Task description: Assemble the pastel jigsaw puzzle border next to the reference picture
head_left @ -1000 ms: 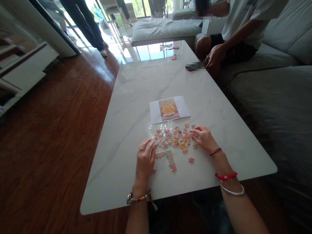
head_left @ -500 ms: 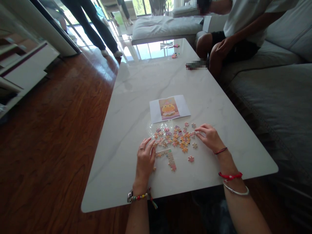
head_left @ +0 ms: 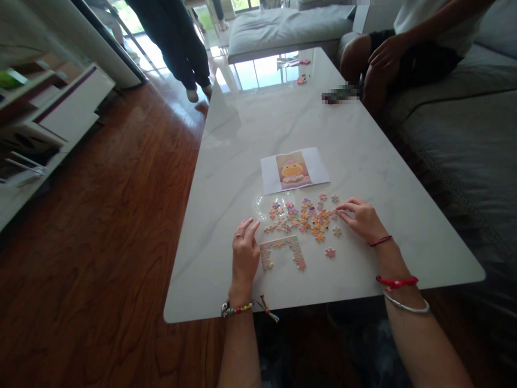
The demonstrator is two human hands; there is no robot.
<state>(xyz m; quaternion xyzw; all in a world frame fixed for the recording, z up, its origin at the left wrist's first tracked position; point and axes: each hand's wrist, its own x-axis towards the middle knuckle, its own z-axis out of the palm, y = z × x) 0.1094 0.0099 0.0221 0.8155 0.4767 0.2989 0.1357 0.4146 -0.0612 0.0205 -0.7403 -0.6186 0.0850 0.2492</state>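
A scatter of small pastel jigsaw pieces (head_left: 307, 216) lies on the white marble table (head_left: 250, 134). In front of it sits a joined corner section of puzzle border (head_left: 283, 251). My left hand (head_left: 244, 254) rests flat on the table just left of that section, fingers stretched out. My right hand (head_left: 361, 218) sits at the right edge of the scatter, fingers curled with the tips on a piece. A single loose piece (head_left: 330, 251) lies apart near the front. A printed picture sheet (head_left: 294, 170) lies behind the pieces.
Another person sits on the grey sofa (head_left: 456, 134) at the far right, a hand (head_left: 385, 51) on a knee. Someone in dark trousers (head_left: 177, 37) stands on the wooden floor (head_left: 100, 215). A few puzzle pieces (head_left: 301, 80) lie at the table's far end. White shelving (head_left: 44, 118) stands left.
The view has tilted down and shifted left. My right hand slid slightly right along the scatter's edge. The standing person stepped closer to the table; the seated person drew a hand back.
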